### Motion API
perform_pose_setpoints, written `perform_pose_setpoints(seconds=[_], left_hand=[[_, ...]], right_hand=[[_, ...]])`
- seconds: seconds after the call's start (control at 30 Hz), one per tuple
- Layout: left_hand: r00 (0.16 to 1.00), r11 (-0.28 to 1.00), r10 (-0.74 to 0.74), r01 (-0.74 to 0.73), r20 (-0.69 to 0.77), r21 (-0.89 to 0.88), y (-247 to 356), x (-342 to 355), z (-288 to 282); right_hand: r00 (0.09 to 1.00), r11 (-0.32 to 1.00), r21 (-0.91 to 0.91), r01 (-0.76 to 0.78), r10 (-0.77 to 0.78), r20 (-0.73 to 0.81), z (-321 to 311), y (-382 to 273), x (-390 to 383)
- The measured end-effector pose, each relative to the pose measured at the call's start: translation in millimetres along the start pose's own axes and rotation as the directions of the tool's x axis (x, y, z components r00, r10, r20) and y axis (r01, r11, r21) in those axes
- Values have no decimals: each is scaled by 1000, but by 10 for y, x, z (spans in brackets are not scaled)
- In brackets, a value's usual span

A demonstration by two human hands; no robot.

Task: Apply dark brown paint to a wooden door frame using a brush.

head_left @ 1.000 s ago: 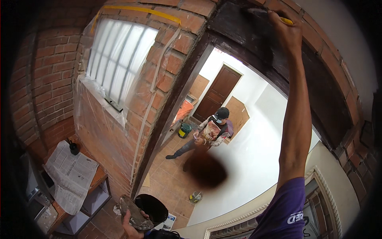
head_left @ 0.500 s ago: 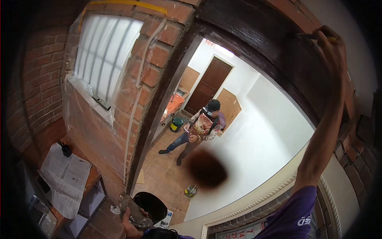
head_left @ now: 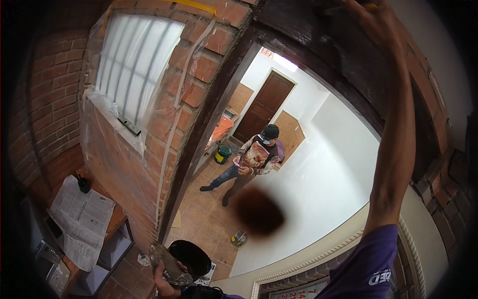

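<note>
Up at the top edge, my right hand [head_left: 378,22] is closed round a paintbrush, held against the dark brown wooden beam [head_left: 318,45] over the doorway. Only a yellow bit of the brush [head_left: 370,6] shows clearly; its bristles are lost in the dark. The beam has a glossy, wet-looking surface. Low in the picture, my left hand [head_left: 163,283] grips a smeared, see-through plastic container [head_left: 168,265], tilted. Just beyond the container is a black bucket [head_left: 191,256].
Through the doorway a masked person [head_left: 254,154] stands on the tiled floor near a dark green bucket [head_left: 222,154]. A small paint can [head_left: 239,238] sits closer. At left, newspaper [head_left: 82,219] covers a table; plastic sheeting [head_left: 117,149] hangs over the brick wall. A dark blur obscures the middle.
My right hand has moved up and left along the beam with the paintbrush, partly leaving the picture. The left hand keeps its hold on the container. The view has shifted slightly.
</note>
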State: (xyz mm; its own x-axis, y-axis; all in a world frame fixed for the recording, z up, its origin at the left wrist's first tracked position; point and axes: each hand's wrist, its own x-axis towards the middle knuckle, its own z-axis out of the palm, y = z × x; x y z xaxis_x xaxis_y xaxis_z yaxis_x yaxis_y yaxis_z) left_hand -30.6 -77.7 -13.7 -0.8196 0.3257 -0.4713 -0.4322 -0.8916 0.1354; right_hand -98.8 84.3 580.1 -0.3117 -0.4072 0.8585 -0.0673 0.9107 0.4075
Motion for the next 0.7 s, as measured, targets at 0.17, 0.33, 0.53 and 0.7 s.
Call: perform_pose_setpoints(seconds=[0.17,0.33,0.53,0.7], left_hand=[[999,1000,22,-21,-35,15,7,69,-47],[999,998,44,-43,-22,45,29,49,44],[993,997,-18,10,-118,-73,39,-45,118],[998,998,-54,54,-11,42,-22,120,101]], right_hand=[[1000,999,19,-27,27,-13,-264,149,-77],[998,998,23,58,-58,3,-73,128,-46],[999,992,123,40,-39,-11,-167,310,-63],[984,984,23,177,-178,16,-188,423,-154]])
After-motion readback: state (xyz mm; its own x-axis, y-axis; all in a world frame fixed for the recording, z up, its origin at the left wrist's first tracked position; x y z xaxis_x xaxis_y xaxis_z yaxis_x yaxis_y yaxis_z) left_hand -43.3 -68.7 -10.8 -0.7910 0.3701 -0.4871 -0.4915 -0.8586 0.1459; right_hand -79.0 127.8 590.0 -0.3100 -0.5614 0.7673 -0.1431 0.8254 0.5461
